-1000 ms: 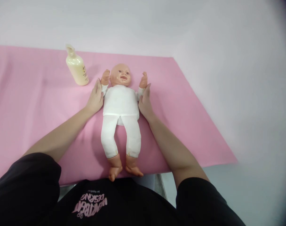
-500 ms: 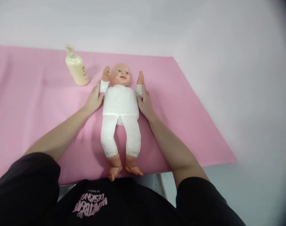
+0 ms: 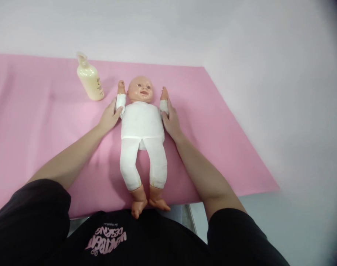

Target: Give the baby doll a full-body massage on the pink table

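A baby doll (image 3: 142, 120) with a white cloth body and bare plastic head, hands and feet lies on its back, feet toward me. Both its arms are bent upward beside the head. My left hand (image 3: 110, 116) grips the doll's arm on the left, thumb in front and fingers behind the white sleeve. On the other side my right hand (image 3: 172, 120) is closed round the doll's other arm in the same way. The fingertips of both hands are partly hidden behind the sleeves.
A pump bottle of pale yellow liquid (image 3: 91, 82) stands left of the doll's head. Pink cloth (image 3: 213, 147) covers the table, whose right edge slants down toward me. The doll's feet reach the table's near edge, close to my black shirt (image 3: 146, 240).
The doll has slid slightly toward me, its feet lower over the near edge. Its left-side arm has tilted a little outward, away from the head. My hands keep nearly the same place.
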The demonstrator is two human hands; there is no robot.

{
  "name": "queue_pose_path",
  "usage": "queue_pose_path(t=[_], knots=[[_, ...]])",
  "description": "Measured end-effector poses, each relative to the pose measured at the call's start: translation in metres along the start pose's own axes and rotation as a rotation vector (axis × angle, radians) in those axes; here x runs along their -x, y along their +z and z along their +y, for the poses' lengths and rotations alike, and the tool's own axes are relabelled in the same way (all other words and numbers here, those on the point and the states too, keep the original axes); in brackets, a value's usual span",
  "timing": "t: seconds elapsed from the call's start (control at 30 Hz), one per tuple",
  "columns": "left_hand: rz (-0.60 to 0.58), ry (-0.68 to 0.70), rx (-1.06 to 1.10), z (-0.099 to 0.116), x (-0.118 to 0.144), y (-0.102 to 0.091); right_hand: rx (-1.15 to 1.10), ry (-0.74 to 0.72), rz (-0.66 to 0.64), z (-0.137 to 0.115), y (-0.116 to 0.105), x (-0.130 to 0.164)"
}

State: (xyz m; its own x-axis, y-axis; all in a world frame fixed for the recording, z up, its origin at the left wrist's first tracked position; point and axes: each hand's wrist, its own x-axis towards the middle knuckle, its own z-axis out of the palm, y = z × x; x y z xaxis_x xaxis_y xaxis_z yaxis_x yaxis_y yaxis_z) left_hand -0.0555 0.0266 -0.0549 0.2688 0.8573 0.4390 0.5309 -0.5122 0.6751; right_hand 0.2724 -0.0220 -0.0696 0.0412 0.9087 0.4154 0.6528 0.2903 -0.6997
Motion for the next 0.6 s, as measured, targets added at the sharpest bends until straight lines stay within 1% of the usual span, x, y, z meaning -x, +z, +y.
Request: queue_pose_path(t=[0.13,0.3,0.47,0.6], knots=[[-0.013,-0.028,-0.008,-0.003,-0.001,0.001,0.01,0.064,-0.02,-0.001,-0.001,-0.001],[-0.014,-0.056,-0.019,-0.005,-0.001,0.001,-0.015,-0.024,-0.033,-0.004,-0.005,-0.003],[0.008,-0.016,0.007,-0.008,-0.001,0.001,-0.059,-0.059,-0.014,-0.008,-0.005,-0.003],[0.033,0.065,0.01,-0.002,-0.002,0.0,-0.096,-0.092,0.041,-0.013,-0.003,0.0]])
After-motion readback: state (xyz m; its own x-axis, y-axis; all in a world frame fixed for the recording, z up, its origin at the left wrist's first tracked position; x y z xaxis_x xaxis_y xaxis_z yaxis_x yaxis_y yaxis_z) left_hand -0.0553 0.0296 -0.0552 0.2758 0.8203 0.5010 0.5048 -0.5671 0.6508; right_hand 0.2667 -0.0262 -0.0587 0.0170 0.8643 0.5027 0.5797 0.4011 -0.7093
